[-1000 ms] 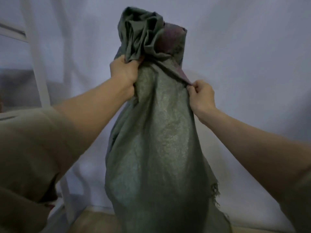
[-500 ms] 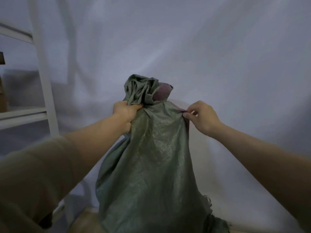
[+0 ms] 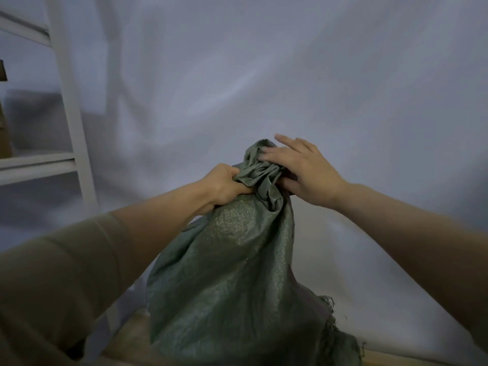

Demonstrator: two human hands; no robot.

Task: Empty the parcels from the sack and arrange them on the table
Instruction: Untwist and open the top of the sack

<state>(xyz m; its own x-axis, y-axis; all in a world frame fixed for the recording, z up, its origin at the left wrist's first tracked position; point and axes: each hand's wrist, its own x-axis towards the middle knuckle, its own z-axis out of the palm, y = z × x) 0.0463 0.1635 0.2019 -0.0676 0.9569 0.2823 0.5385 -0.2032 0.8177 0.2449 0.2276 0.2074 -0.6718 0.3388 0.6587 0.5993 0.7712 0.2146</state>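
Note:
A green woven sack (image 3: 232,273) stands upright in front of me, bulging, its bunched neck at the top. My left hand (image 3: 224,183) grips the gathered neck from the left side. My right hand (image 3: 301,167) lies on the top of the bunched cloth with its fingers stretched out and its thumb under the folds. The sack's frayed lower edge trails to the right. No parcels show; whatever is inside the sack is hidden.
A white cloth backdrop (image 3: 290,75) hangs behind the sack. A white shelf frame (image 3: 68,107) stands at the left with a brown box at its edge. A strip of wooden surface (image 3: 132,336) shows under the sack.
The sack's neck has sunk lower in view. My right hand let go of its pinch on the sack's right edge and moved onto the top of the bunched neck, fingers spread.

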